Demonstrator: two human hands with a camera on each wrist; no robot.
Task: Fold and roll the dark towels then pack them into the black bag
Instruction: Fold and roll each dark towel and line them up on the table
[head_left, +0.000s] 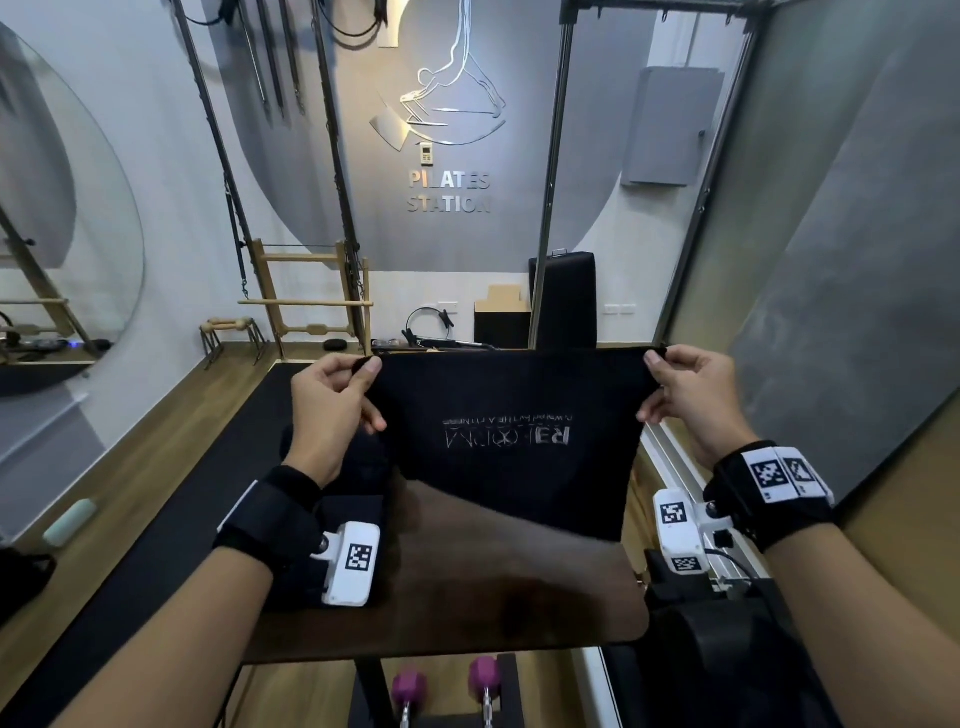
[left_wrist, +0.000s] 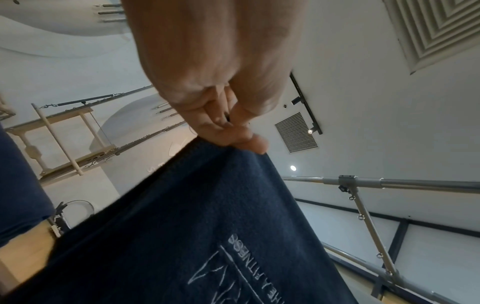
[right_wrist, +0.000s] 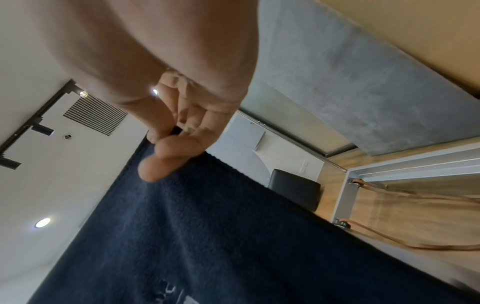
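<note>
I hold a dark navy towel (head_left: 511, 447) with pale stitched lettering stretched upright in the air above a small wooden table (head_left: 493, 587). My left hand (head_left: 358, 374) pinches its upper left corner between thumb and fingers. My right hand (head_left: 660, 369) pinches the upper right corner. The left wrist view shows the towel (left_wrist: 187, 236) hanging from my left hand (left_wrist: 233, 135); the right wrist view shows the towel (right_wrist: 207, 236) under my right hand (right_wrist: 166, 148). More dark towel cloth (head_left: 358, 467) lies heaped on the table's left side. A black bag (head_left: 727, 649) sits low at the right.
Two purple dumbbells (head_left: 447, 686) stand below the table's front edge. A dark mat (head_left: 171, 519) runs along the wooden floor at the left. Metal frame posts (head_left: 553, 197) and a black padded box (head_left: 563, 301) stand behind. A grey panel (head_left: 831, 260) lines the right.
</note>
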